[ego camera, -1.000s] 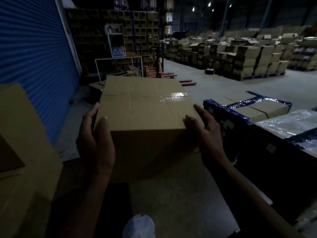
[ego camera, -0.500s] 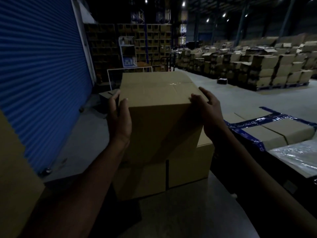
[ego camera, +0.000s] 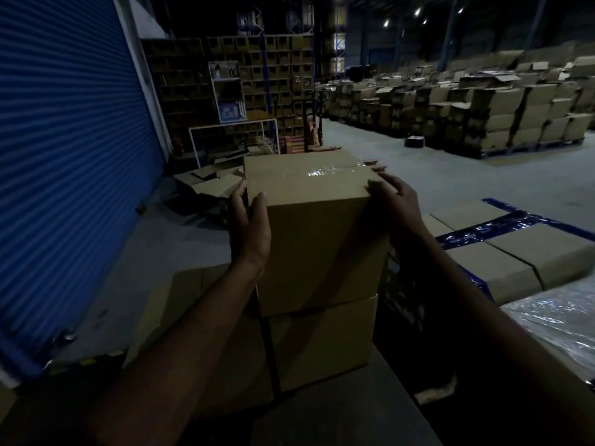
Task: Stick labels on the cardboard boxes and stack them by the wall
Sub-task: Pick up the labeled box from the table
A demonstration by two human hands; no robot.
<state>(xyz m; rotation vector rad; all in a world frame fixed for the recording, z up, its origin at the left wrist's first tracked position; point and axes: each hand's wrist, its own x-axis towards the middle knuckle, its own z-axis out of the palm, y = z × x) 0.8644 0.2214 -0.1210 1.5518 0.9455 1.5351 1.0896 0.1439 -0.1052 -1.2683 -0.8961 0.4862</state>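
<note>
Cardboard box (ego camera: 322, 226): taped top seam, held between both hands, seated on a lower box (ego camera: 325, 342) directly beneath them.
Left hand (ego camera: 249, 226): flat against the box's left face, thumb laid over the near top corner, fingers extended along the side.
Right hand (ego camera: 394, 201): clasped over the far right top corner, fingers bent over the edge onto the taped top.
Second lower box (ego camera: 206, 333): below the left forearm, beside the first, dark gap between the two.
Blue roller shutter (ego camera: 64, 156): left of the left hand, filling that side.
Blue-taped carton (ego camera: 515, 255): right of the right forearm, lying flat.
Plastic-wrapped bundle (ego camera: 560, 323): nearer, lower right.
Flattened cartons (ego camera: 212, 185): on the floor beyond the left hand.
Palletised box stacks (ego camera: 502, 114): well beyond the right hand, across the floor.
Labels: none discernible in the dim light.
</note>
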